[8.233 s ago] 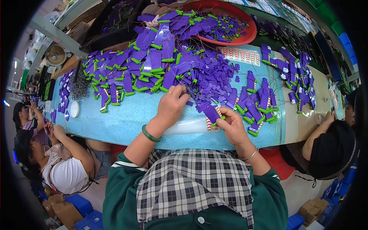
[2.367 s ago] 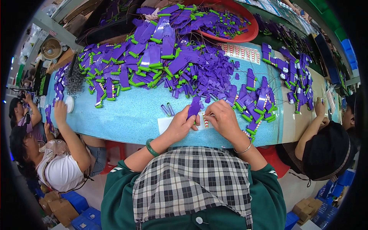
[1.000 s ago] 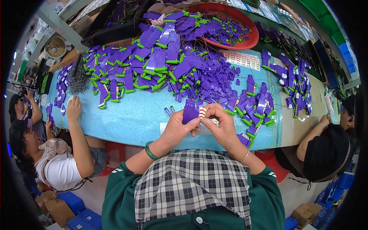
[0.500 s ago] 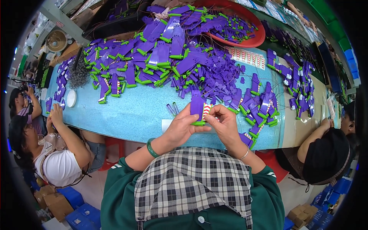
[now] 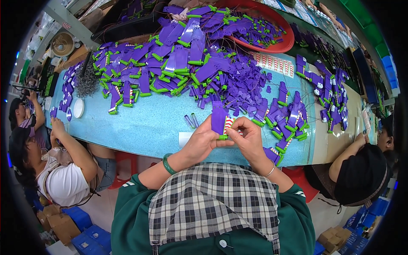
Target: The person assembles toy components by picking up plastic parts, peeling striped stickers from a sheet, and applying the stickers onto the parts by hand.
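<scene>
My left hand [image 5: 201, 138] is closed around a flat purple plastic part [image 5: 219, 117] with a green rounded end at its near side, held above the blue tabletop. A red-and-white chevron sticker [image 5: 229, 122] lies along the part's right side. At that sticker, my right hand [image 5: 247, 138] is closed in a pinch, thumb and forefinger at its edge. Right of my hands lies a group of purple and green parts [image 5: 293, 117], some with striped stickers. Just beyond my hands a heap of small purple pieces [image 5: 244, 87] is spread.
A large pile of purple-green parts [image 5: 170, 55] covers the table's far side. Behind it stands a red basin [image 5: 284, 46] of parts. A sticker sheet [image 5: 274, 63] lies beyond the small pieces. A white round lid [image 5: 79, 108] sits left. Co-workers sit on both sides.
The purple part has turned slightly, and my right fingers have shifted a little along the sticker's edge. At the left, a co-worker's hands have moved lower.
</scene>
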Demonstrator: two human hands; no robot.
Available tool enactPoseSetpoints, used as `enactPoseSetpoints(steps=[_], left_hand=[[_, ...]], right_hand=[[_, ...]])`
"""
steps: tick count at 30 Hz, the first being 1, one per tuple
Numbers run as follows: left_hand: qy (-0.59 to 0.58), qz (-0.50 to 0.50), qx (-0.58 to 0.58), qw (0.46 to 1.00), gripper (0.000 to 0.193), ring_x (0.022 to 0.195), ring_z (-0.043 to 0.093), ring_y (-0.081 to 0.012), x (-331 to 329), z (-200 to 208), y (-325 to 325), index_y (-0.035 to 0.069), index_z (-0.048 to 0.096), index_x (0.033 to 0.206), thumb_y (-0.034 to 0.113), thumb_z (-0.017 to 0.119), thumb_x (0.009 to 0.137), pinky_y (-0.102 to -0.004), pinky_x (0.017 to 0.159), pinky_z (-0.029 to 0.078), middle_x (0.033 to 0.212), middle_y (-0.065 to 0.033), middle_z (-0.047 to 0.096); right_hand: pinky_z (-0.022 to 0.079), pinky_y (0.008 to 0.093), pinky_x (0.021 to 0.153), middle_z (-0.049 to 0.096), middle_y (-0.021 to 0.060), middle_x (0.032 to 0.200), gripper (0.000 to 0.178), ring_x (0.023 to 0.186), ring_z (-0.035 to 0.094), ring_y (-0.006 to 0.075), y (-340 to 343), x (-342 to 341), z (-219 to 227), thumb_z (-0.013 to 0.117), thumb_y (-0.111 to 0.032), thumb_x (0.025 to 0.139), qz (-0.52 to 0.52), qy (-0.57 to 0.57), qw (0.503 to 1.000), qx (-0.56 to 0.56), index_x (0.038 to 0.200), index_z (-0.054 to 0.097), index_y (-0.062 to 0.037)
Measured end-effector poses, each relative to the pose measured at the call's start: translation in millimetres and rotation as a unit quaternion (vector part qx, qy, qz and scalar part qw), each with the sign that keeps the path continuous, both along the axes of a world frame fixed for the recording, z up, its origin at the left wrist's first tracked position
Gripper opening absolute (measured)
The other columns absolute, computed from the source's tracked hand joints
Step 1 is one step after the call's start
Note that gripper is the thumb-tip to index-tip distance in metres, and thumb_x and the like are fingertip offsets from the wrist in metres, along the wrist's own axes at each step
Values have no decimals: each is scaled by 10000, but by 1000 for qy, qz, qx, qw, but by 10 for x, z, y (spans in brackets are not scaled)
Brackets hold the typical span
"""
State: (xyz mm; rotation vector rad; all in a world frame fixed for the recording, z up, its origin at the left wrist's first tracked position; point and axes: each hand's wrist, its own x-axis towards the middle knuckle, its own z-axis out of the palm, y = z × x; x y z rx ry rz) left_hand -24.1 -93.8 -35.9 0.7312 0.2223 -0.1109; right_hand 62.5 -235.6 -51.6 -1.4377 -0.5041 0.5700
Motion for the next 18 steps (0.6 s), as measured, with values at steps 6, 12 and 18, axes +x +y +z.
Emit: enactPoseSetpoints(steps=[6,12,18], left_hand=[[13,-8,126,992,370,1067,528,-166,7,14,-45,61,381,1234,-13,461,880,-355,841,540,1174,-59,487],[-13,-22,151,988,274,1017,549,-149,-7,-8,-72,56,419,1189,71,493,925,-339,812,548,1132,-51,512],[-87,-45,226,969,367,999,532,-131,-63,-105,-46,30,358,1293,146,438,954,-315,769,526,1136,-62,497]], right_hand=[[429,228,636,595,22,755,117,677,521,79,-5,-26,-13,693,-67,777,-8,-24,1000,-3,767,585,-22],[380,297,571,540,48,605,183,603,488,193,12,8,100,710,-45,698,-83,-319,944,-21,612,548,-44],[401,331,599,569,100,739,209,694,524,225,-10,83,98,701,-181,684,-44,-372,924,-77,755,557,-47]])
